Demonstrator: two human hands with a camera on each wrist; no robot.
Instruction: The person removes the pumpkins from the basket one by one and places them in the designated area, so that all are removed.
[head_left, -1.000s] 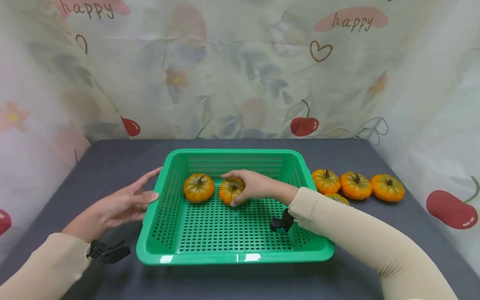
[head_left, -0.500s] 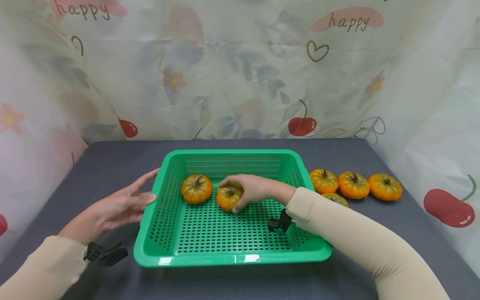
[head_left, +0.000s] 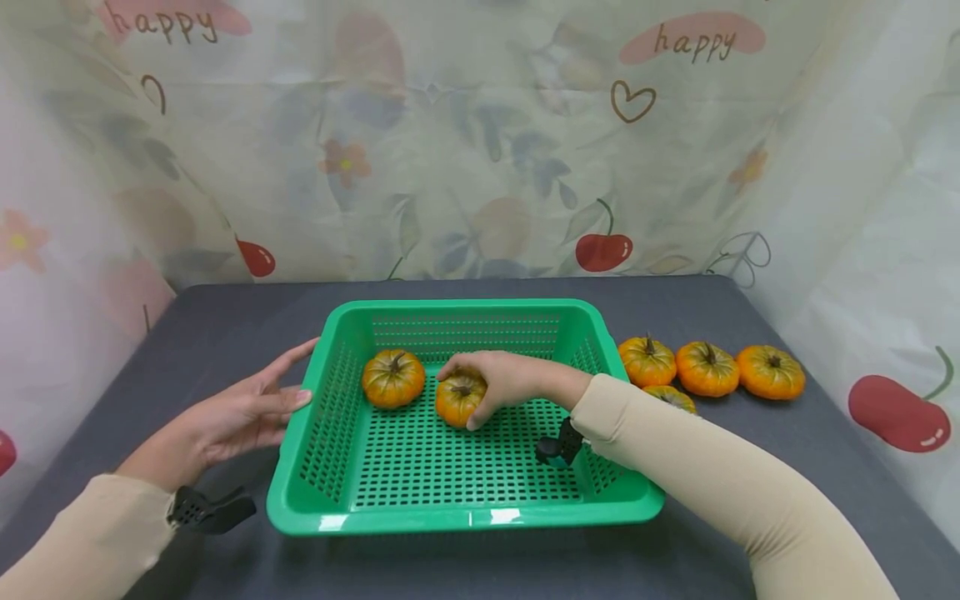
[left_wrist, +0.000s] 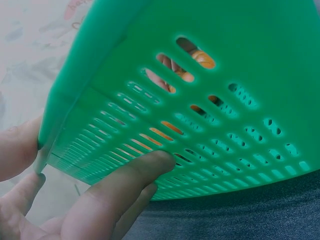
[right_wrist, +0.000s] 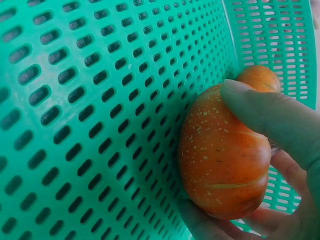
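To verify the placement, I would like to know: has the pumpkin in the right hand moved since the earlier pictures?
Yes, slightly: in the head view, the held pumpkin has shifted nearer the front rim of the green basket.

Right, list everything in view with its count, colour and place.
Rectangular slotted plastic basket: 1, green, mid-table.
Round ribbed pumpkins inside the basket: 2, orange, side by side, apart.
Round ribbed pumpkins outside the basket: 4, orange, on its right, one partly hidden.
Flat-topped table: 1, dark grey, beneath the basket.
Printed hanging cloth: panel count unclear, pale with red cherries, behind and at both sides.
Small wrist-worn devices: 2, black, one per wrist.
Long sleeves: 2, beige, one per arm.
Left hand: 1, bare, fingers against the basket's left side.
Right hand: 1, bare, gripping the basket's right-hand pumpkin.
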